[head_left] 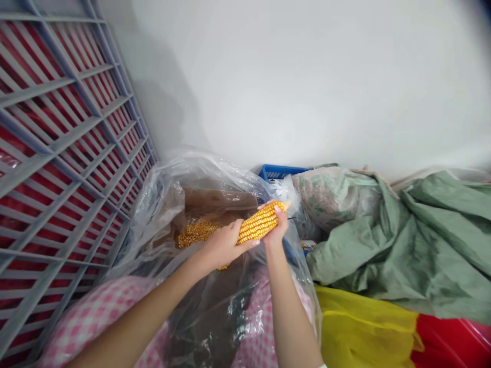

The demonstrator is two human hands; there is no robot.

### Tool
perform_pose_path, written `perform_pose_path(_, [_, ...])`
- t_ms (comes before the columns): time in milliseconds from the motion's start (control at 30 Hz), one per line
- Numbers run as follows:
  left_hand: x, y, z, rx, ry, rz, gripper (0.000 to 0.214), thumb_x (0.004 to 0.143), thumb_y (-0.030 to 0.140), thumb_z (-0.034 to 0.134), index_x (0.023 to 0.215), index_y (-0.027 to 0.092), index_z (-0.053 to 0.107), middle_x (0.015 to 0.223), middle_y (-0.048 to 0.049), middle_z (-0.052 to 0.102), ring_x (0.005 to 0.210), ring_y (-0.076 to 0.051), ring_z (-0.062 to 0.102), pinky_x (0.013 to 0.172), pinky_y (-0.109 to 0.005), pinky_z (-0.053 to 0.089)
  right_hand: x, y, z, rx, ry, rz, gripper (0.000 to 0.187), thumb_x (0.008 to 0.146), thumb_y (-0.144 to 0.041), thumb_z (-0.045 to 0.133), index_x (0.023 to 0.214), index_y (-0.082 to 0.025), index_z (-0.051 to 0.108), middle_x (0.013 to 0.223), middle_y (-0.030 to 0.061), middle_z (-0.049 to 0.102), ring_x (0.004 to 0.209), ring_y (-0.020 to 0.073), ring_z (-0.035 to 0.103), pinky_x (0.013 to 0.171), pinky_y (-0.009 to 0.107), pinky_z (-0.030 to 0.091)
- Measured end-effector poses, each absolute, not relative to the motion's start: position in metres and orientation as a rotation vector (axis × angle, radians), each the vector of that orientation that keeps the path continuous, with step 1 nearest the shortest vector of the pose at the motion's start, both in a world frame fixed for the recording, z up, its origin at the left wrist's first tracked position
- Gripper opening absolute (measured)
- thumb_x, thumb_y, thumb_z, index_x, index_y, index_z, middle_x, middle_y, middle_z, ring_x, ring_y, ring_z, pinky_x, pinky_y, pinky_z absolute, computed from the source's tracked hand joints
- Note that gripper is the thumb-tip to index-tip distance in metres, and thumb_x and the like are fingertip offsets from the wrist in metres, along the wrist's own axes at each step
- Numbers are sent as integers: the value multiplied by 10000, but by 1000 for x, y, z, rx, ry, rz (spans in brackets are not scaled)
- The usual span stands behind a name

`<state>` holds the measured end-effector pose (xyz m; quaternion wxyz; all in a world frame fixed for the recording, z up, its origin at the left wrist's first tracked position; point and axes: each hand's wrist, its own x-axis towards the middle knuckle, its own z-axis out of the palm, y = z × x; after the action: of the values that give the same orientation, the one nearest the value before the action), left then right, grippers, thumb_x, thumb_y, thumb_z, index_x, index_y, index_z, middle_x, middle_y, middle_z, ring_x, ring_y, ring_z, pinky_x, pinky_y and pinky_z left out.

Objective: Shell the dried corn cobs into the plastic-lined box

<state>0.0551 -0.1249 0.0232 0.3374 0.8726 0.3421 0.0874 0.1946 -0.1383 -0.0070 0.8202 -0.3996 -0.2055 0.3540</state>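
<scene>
Between both hands I hold a yellow corn cob point(258, 226), tilted with its pale tip up to the right. My left hand point(227, 242) wraps around its lower left end, the thumb lying along the underside. My right hand point(279, 225) grips the upper right end, with fingertips over the top near the tip. Beneath the cob is a clear plastic bag point(161, 190), spread open around a brown cardboard surface point(218, 200). Loose corn kernels point(196, 232) lie in a heap on the bag's left side, partly hidden by my left hand.
A grey plastic crate point(86, 125) with red material behind its slats rises on the left. To the right are a blue basket point(284, 169), a stuffed patterned bag point(326, 194), a green cloth point(414, 245) and a yellow bag point(360, 327). A white wall point(307, 82) stands behind.
</scene>
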Motion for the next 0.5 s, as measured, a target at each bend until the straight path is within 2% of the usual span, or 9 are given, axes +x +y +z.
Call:
perform_pose_path(67, [54,-124,26,2281,831,298,395,857,466,244,1091,210,431,1040,-85,584,908,-208,577,718,-288,428,191,-138,-7,-844,-438,741,190,638,-353,444,741,-196,480,588,-16,571,530,119,515,533,252,388])
perform_pose_path(133, [55,-123,26,2399,892,264,402,882,392,183,1074,171,458,986,-121,602,857,-226,592,700,-314,429,188,-137,-7,-849,-425,737,187,640,-353,443,731,-194,481,588,-13,565,541,123,522,541,257,395])
perform_pose_path(267, [54,-117,24,2670,1005,146,438,889,324,144,880,126,534,769,-155,622,732,-261,601,634,-344,414,182,-133,-11,-854,-469,837,174,623,-328,483,719,-184,490,578,-10,565,563,123,527,559,249,400])
perform_pose_path(367, [53,-112,24,2641,1081,277,446,888,355,155,827,133,537,739,-153,623,714,-247,600,612,-320,399,180,-132,-13,-836,-463,906,174,632,-337,487,714,-184,495,585,-9,569,574,124,531,578,250,405])
perform_pose_path(500, [50,-107,34,2306,1140,516,399,886,354,201,716,159,505,634,-80,600,593,-178,577,556,-269,374,181,-133,-11,-819,-471,944,174,635,-339,492,728,-192,499,591,-10,581,565,130,531,570,257,406])
